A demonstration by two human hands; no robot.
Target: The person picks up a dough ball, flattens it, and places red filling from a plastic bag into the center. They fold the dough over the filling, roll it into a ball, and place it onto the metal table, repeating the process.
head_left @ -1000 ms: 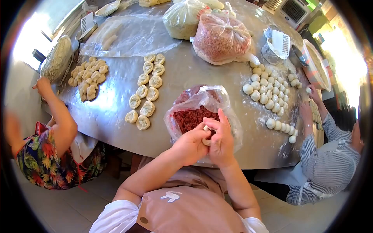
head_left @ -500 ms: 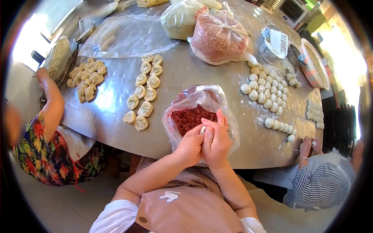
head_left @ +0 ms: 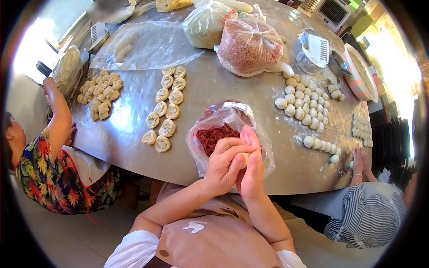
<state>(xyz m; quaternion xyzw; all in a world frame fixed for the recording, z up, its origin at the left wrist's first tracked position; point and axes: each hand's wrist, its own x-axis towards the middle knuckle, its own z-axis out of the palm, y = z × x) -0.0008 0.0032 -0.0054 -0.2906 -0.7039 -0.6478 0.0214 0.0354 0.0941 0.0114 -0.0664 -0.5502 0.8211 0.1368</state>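
A small pale dough ball [head_left: 244,161] shows between my two hands, mostly covered by them. My left hand [head_left: 222,164] curls around its left side, the thumb lying against it. On the other side, my right hand [head_left: 253,172] cups the ball in its palm, with fingers pointing up and away. Both hands are over the near edge of an open plastic bag [head_left: 193,147]. Dark red crumbly filling [head_left: 213,136] lies inside that bag, partly hidden by my fingers.
Two rows of flattened dough rounds [head_left: 160,108] lie left of the bag, beyond them dough pieces [head_left: 100,91]. Round dough balls [head_left: 308,105] sit right. Tied bags of pink [head_left: 250,47] and pale filling [head_left: 205,24] stand behind. One person [head_left: 53,165] works left, another [head_left: 368,210] right.
My left hand has turned over and closed around the dough ball, while my right fingers have straightened upward. The right-hand person's hands have shifted on the table edge.
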